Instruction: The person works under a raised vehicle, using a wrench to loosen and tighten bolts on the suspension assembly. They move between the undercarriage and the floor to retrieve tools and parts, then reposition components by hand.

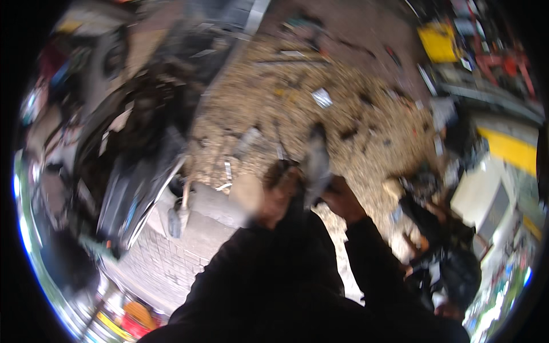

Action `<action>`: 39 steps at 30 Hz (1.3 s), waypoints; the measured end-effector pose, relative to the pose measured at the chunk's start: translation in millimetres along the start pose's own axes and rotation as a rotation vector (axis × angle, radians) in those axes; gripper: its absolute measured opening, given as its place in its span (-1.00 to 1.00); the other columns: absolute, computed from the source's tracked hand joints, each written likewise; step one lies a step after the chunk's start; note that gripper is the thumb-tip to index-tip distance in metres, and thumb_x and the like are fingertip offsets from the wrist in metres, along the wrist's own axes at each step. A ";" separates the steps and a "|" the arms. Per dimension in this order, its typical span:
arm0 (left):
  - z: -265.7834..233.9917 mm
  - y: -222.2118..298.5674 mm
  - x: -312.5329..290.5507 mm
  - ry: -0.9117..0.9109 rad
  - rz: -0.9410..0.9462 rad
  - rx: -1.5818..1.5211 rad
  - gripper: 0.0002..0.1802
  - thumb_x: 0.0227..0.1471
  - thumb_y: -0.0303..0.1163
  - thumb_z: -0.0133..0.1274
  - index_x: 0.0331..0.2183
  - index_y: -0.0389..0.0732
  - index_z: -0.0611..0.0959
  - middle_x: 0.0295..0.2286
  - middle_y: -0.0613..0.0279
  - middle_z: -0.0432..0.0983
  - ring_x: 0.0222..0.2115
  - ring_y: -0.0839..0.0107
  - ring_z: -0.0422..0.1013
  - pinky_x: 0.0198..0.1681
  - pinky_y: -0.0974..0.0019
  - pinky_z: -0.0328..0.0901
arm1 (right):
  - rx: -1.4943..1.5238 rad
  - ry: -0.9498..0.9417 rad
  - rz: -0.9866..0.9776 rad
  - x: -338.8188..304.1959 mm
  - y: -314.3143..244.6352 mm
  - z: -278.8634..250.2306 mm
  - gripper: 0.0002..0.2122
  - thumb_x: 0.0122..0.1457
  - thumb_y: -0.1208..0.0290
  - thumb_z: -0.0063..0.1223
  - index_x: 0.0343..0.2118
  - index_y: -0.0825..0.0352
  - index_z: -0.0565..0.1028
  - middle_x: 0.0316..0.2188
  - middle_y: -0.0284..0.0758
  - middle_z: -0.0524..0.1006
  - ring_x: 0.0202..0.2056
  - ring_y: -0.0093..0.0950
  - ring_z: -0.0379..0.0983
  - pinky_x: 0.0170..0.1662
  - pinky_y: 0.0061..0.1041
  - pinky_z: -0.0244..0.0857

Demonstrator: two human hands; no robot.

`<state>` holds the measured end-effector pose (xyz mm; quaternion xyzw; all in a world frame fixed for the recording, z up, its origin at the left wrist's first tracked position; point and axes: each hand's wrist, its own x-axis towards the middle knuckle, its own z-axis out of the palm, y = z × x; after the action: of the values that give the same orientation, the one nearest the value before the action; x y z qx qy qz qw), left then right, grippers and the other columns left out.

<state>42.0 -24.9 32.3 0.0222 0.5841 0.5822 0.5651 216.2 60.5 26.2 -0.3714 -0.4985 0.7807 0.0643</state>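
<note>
Motion blur smears much of the picture. My left hand [275,200] is in front of my body, its fingers curled at a dark brownish thing [281,170] that I cannot make out. Close by on its right, my right hand [343,200] is closed too, and what its fingers hold is too blurred to name. Between the two hands shows a long grey thing with a dark tip [318,160]. Whether either hand touches it, I cannot tell. A pale rounded patch [246,192] lies beside my left hand.
Brown, littered ground [366,137] stretches ahead, with a small whitish piece [322,98] on it. A dark vehicle-like body [143,143] stands at left. Another person in dark clothes [452,268] is low at right. Yellow panels [439,43] stand at far right, paving [160,260] lower left.
</note>
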 end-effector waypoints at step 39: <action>-828.4 47.5 -803.0 0.881 0.299 0.672 -0.60 0.21 -0.07 -0.11 -0.04 -0.05 0.58 -0.44 -0.07 0.56 -0.39 -0.09 0.48 -0.34 -0.03 0.35 | -1.085 -1.472 -0.264 -143.2 66.2 1096.8 -0.68 0.05 0.43 0.09 -0.09 0.31 0.56 -0.27 -0.12 0.62 -0.21 -0.30 0.57 -0.10 -0.44 0.37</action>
<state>-266.9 -1101.5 312.9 0.0384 0.9080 0.3924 0.1416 -369.9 -840.9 294.5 0.2992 -0.7495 0.4657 -0.3632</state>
